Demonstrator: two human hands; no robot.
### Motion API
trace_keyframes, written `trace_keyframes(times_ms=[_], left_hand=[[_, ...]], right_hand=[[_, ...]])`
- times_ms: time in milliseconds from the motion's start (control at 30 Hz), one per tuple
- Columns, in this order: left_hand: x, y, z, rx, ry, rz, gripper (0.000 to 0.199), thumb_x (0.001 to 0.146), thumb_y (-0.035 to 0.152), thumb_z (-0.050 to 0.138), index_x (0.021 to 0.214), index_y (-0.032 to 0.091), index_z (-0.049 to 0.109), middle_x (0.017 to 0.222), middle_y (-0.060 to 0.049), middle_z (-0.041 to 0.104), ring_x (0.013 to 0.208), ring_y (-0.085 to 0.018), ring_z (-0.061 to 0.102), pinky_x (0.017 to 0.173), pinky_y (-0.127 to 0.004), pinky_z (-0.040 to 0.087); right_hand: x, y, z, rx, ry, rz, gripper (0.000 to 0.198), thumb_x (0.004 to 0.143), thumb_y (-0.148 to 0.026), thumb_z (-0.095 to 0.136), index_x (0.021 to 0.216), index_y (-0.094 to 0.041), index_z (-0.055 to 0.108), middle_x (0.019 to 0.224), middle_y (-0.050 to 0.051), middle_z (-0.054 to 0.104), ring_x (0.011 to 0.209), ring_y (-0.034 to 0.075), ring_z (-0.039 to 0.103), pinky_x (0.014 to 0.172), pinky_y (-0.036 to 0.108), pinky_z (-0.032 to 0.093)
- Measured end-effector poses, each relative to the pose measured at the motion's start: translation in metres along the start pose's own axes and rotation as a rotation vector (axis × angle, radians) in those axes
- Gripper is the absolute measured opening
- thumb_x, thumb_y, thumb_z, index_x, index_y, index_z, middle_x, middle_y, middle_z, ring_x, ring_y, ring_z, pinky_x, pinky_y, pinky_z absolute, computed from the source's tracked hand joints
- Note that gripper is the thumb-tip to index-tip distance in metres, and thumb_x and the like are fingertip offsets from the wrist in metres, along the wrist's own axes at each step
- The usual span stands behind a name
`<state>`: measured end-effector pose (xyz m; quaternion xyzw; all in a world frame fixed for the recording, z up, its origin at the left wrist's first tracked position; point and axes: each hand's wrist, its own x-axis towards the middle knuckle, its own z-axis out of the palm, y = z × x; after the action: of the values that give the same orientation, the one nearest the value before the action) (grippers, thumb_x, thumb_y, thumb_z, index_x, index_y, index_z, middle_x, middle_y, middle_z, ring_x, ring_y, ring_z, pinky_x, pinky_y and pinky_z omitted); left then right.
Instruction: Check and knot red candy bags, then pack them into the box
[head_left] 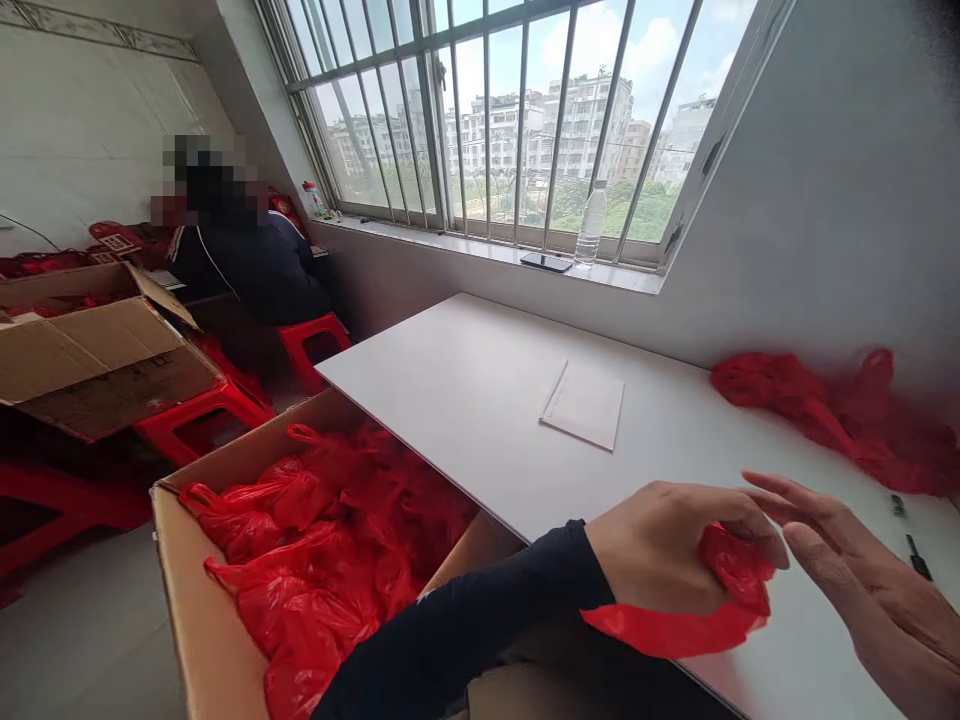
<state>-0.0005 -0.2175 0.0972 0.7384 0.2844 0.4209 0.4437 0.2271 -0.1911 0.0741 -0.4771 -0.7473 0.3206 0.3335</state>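
Observation:
My left hand (667, 540), in a dark sleeve, is closed around a red plastic bag (675, 630) over the near edge of the white table. Part of the bag is bunched inside the curled fingers, and a loose part hangs below the palm. Just to the right, my right hand (855, 570) has its fingers stretched out, thumb apart, with nothing visible in it. Its fingertips come close to the left hand's knuckles; whether they touch I cannot tell. A heap of red plastic bags (832, 420) lies on the table by the wall.
A cardboard box (217, 640) full of red plastic bags stands left of the white table (450, 400). On the table lies a white booklet (585, 403). A bottle (592, 225) and a phone (546, 262) rest on the sill. Further left, a person (240, 240) sits beside another box (112, 350).

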Motion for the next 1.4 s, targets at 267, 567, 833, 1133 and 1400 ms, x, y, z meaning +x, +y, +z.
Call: trace_keyframes(times_ms=[267, 567, 833, 1133, 1400], left_hand=[[-0.008, -0.025, 0.006, 0.619, 0.182, 0.145, 0.050, 0.077, 0.003, 0.047, 0.122, 0.018, 0.065, 0.118, -0.007, 0.069, 0.090, -0.017, 0.068, 0.065, -0.026, 0.049], [-0.010, -0.029, -0.008, 0.649, 0.262, 0.227, 0.036, 0.102, 0.021, 0.049, 0.138, 0.022, 0.058, 0.116, -0.006, 0.072, 0.104, -0.017, 0.067, 0.092, -0.031, 0.057], [-0.011, -0.044, -0.035, 0.737, 0.256, 0.175, 0.054, 0.101, 0.012, 0.051, 0.152, 0.028, 0.045, 0.142, -0.005, 0.060, 0.131, -0.020, 0.052, 0.109, -0.038, 0.045], [0.004, -0.040, -0.032, 0.772, 0.211, 0.135, 0.056, 0.102, 0.009, 0.046, 0.153, 0.031, 0.044, 0.137, -0.001, 0.061, 0.125, -0.016, 0.057, 0.101, -0.029, 0.051], [-0.001, -0.037, -0.056, 1.012, 0.176, 0.250, 0.060, 0.096, 0.010, 0.052, 0.153, 0.029, 0.046, 0.142, -0.005, 0.063, 0.130, -0.028, 0.057, 0.102, -0.045, 0.050]], right_hand=[[0.013, 0.012, 0.016, 0.237, -0.345, 0.055, 0.046, 0.099, -0.053, 0.055, 0.140, -0.032, 0.060, 0.141, 0.006, 0.062, 0.142, 0.032, 0.048, 0.116, 0.042, 0.046], [0.020, -0.022, 0.019, 0.287, -0.232, 0.046, 0.031, 0.104, -0.052, 0.048, 0.113, -0.025, 0.059, 0.115, 0.006, 0.067, 0.104, 0.022, 0.065, 0.086, 0.031, 0.055], [0.037, -0.035, 0.013, 0.036, -0.033, -0.066, 0.014, 0.105, -0.030, 0.046, 0.101, -0.023, 0.058, 0.096, 0.004, 0.065, 0.088, 0.019, 0.058, 0.075, 0.033, 0.047], [0.038, -0.023, -0.016, 0.470, -0.099, 0.072, 0.004, 0.097, -0.026, 0.064, 0.099, -0.023, 0.065, 0.100, 0.000, 0.068, 0.096, 0.016, 0.063, 0.093, 0.032, 0.049], [0.029, -0.001, -0.034, 0.481, 0.137, 0.110, 0.013, 0.098, -0.036, 0.066, 0.097, -0.023, 0.068, 0.095, 0.000, 0.067, 0.092, 0.016, 0.062, 0.089, 0.030, 0.050]])
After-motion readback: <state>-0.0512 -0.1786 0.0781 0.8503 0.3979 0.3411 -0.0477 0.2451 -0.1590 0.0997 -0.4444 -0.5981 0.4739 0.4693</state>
